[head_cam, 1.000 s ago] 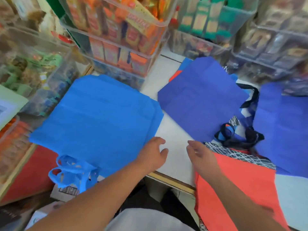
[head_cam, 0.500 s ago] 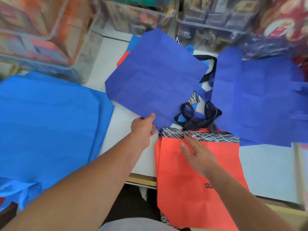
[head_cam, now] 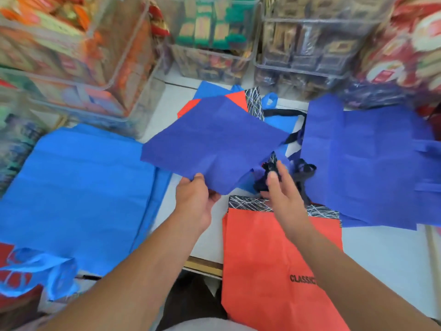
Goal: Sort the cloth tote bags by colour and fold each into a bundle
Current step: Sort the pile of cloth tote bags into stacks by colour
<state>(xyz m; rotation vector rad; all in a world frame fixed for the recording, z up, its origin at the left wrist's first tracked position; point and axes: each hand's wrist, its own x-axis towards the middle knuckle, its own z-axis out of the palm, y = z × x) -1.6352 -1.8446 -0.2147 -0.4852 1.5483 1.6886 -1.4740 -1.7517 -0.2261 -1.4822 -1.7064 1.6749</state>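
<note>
My left hand grips the near corner of a dark blue tote bag and holds it lifted and tilted above the table. My right hand reaches into the tangle of black handles beside it and pinches them between thumb and fingers. Below my right wrist lies a red-orange bag with a black-and-white patterned top band; it hangs over the table's front edge. Light blue bags lie flat in a stack on the left. Another dark blue bag is spread out on the right.
Clear plastic bins full of packaged goods line the back and left of the white table. More red-orange, light blue and patterned bags show behind the lifted one. The table's wooden front edge is close to my body.
My left hand left the light blue stack, took the dark blue bag's corner and raised it. My right hand slid off the red-orange bag up to the black handles. The view swung right.
</note>
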